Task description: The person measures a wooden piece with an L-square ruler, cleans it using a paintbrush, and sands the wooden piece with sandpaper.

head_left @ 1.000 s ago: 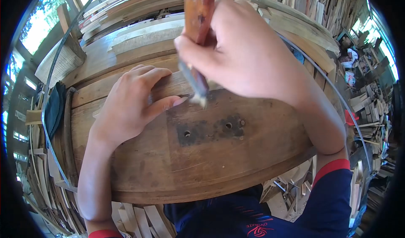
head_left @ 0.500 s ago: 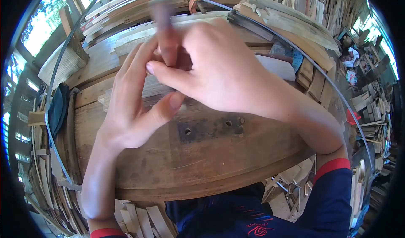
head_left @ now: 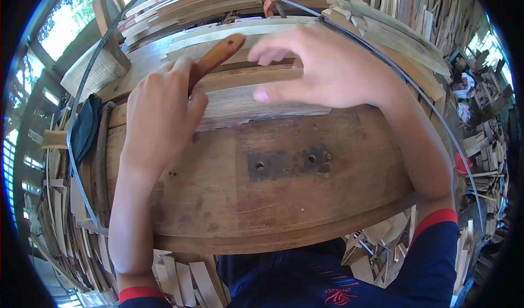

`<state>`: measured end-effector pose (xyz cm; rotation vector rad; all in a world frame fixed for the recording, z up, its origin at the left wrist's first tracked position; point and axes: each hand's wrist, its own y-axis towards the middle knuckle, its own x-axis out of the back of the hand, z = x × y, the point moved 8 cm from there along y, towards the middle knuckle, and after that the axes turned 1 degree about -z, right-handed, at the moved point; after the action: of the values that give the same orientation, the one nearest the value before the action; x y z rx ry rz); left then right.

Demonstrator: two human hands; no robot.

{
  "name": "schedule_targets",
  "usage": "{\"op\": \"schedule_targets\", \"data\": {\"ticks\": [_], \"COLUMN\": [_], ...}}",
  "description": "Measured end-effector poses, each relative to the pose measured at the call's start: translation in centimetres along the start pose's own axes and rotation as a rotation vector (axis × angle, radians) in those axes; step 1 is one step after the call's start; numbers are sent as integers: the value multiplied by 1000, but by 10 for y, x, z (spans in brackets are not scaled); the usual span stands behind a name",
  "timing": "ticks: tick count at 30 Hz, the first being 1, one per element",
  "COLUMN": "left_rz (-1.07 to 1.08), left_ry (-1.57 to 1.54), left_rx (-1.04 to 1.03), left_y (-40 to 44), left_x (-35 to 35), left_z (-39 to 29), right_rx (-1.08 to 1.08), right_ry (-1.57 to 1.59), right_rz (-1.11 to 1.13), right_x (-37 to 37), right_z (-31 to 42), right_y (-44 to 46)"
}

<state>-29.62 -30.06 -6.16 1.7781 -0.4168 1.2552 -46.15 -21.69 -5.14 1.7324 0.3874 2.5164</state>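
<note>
My left hand (head_left: 161, 111) is closed around a reddish-brown wooden handle (head_left: 221, 54) over the left part of the workbench. The handle has a rounded end with a small hole and slants up to the right. Whatever sits at its other end is hidden by the hand, so the kind of tool does not show. My right hand (head_left: 322, 68) hovers to the right of the handle, apart from it, thumb and fingers spread and holding nothing. Beneath the hands, a rough greyish board (head_left: 245, 103) lies across the workbench (head_left: 207, 193).
A dark plate with two holes (head_left: 286, 163) is set in the benchtop. Stacked planks (head_left: 218, 10) lie at the back, with a wooden block (head_left: 98, 68) at the left. A dark cloth (head_left: 87, 125) hangs by the left edge. Scrap wood (head_left: 477, 144) is piled at the right.
My hands have moved apart: the right released its hold and drew right, while the left has closed on the tool. Its handle end now points up to the right.
</note>
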Motion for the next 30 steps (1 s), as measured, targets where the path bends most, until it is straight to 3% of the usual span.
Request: {"op": "schedule_targets", "data": {"ticks": [2, 5, 9, 12, 13, 17, 20, 21, 24, 28, 30], "left_rz": [79, 28, -94, 35, -10, -68, 5, -8, -47, -158, -100], "left_ry": [122, -35, -1023, -1145, -1102, -397, 184, 219, -232, -922, -845], "left_rx": [71, 101, -89, -34, -57, -42, 54, 15, -2, -203, -243], "left_y": [0, 6, 0, 0, 0, 6, 4, 2, 4, -8, -10], "left_x": [-9, 0, 0, -12, -8, 12, 5, 0, 4, 6, 7], "left_z": [17, 9, -5, -12, -10, 7, 15, 15, 0, -25, -30], "right_rx": [-36, -94, -114, -159, -168, -180, -157, -143, -155, -112, -63], "right_ry": [-103, -175, -171, -126, -108, -143, -156, -158, -200, -202, -164], "right_rz": [116, 239, 282, 309, 309, 289, 284, 284, 335, 338, 346], "right_x": [-3, -10, -14, -14, -14, -13, -14, -15, -19, -23, -22], "right_z": [3, -6, -17, -19, -19, -19, -20, -20, -14, -15, -14], "right_y": [-6, -12, -8, -8, -8, -9, -8, -7, -3, -3, -3]}}
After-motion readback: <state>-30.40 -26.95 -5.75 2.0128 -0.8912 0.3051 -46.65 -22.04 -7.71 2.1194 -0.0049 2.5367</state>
